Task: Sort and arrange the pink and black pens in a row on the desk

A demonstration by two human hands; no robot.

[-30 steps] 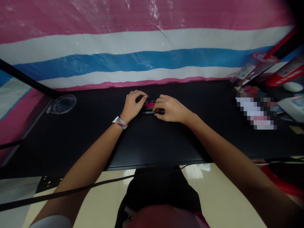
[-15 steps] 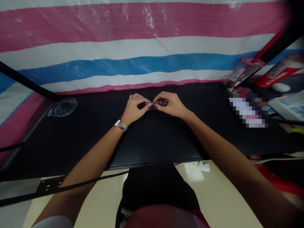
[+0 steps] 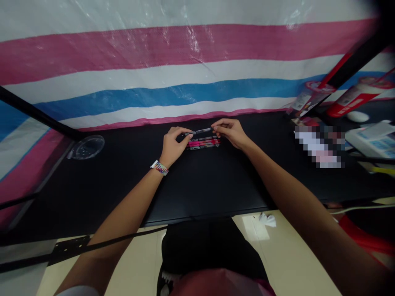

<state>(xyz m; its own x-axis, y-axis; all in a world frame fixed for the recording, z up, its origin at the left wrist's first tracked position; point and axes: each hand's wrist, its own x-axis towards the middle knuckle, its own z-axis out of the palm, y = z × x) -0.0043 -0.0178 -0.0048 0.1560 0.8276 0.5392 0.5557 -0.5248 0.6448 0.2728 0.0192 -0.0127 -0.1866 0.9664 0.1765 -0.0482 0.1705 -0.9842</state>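
Note:
A dark pen with a clear barrel [image 3: 202, 131] spans the gap between my two hands, held just beyond a row of pens. My left hand [image 3: 175, 142] pinches its left end between thumb and fingers. At the other end, the fingertips of my right hand [image 3: 230, 131] are closed on the pen's tip. Nearer to me, several pink and dark pens [image 3: 203, 143] lie side by side on the black table [image 3: 197, 181]. Part of their left ends is hidden by my left hand.
A clear plastic lid [image 3: 88, 147] lies at the table's left. On the right stand a clear cup [image 3: 310, 98] and a red-and-white cup [image 3: 354, 96], with a white rounded object [image 3: 358, 116] near them. A striped sheet [image 3: 185, 94] hangs behind the table.
My hands have moved apart, the right one to the right, and the pen between them now shows. The row of pens has come into view. The camera view has tilted up slightly.

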